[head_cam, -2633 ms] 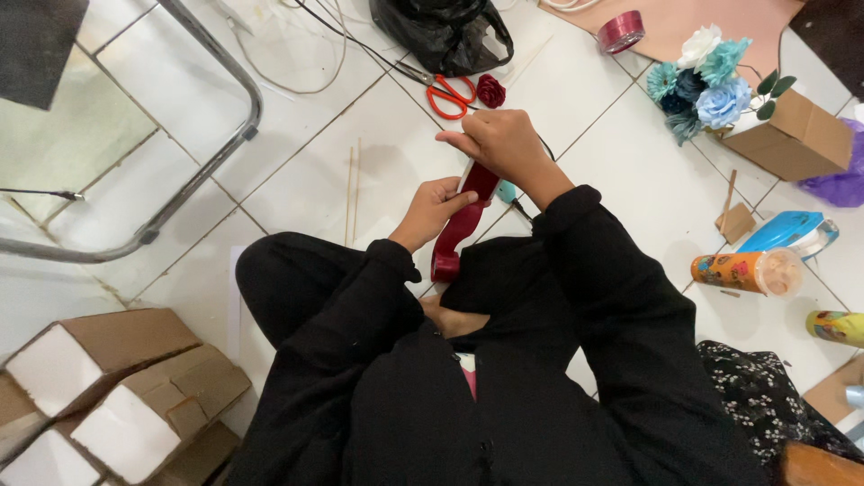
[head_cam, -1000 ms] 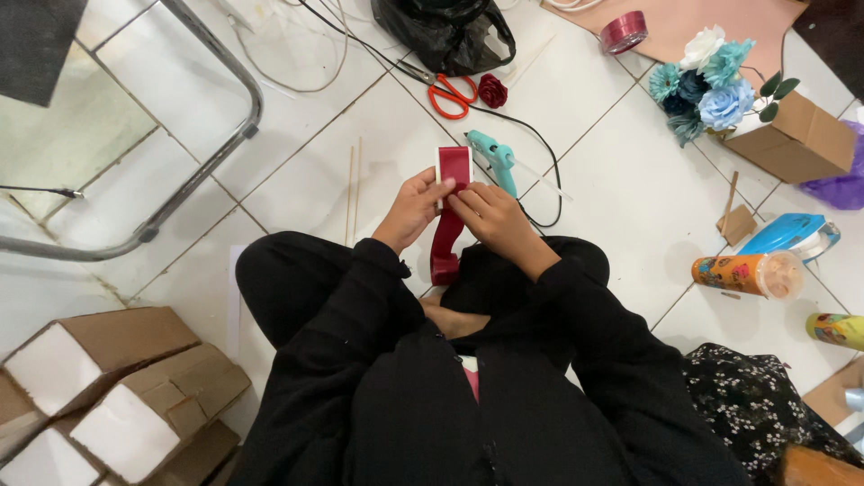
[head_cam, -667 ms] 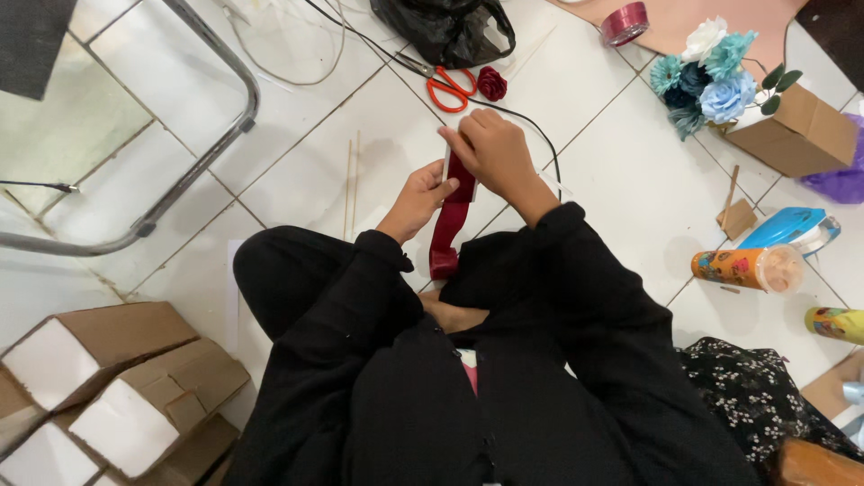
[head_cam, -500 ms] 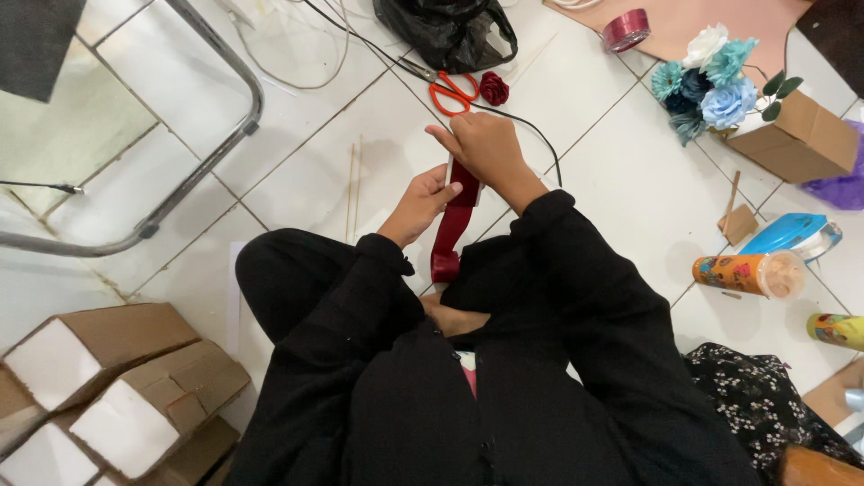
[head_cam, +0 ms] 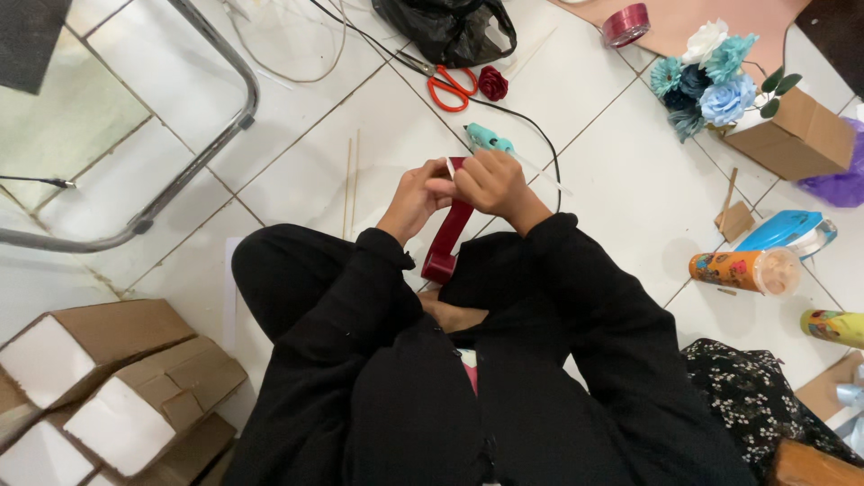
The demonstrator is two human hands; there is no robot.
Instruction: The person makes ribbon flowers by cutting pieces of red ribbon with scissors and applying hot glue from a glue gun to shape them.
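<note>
I sit on a white tiled floor in black sleeves. My left hand (head_cam: 412, 198) and my right hand (head_cam: 486, 183) meet in front of me, both pinching the top end of a dark red ribbon (head_cam: 447, 236) that hangs down toward my lap. A thin pale stick shows between my fingers at the ribbon's top. Just beyond my right hand lies a teal glue gun (head_cam: 487, 139) with a black cord. A finished red ribbon rose (head_cam: 492, 83) and orange-handled scissors (head_cam: 449, 85) lie farther out.
Thin wooden skewers (head_cam: 352, 175) lie left of my hands. A black plastic bag (head_cam: 450, 27), a red ribbon roll (head_cam: 625, 22), a box with blue and white flowers (head_cam: 720, 76), an orange cup (head_cam: 742, 270), a metal chair leg (head_cam: 171, 189) and foam-filled cardboard boxes (head_cam: 99, 387) surround me.
My right hand had stretched out, pulling the ribbon away from me; now it has come back to my left hand and both pinch the ribbon's top together. The glue gun is uncovered again.
</note>
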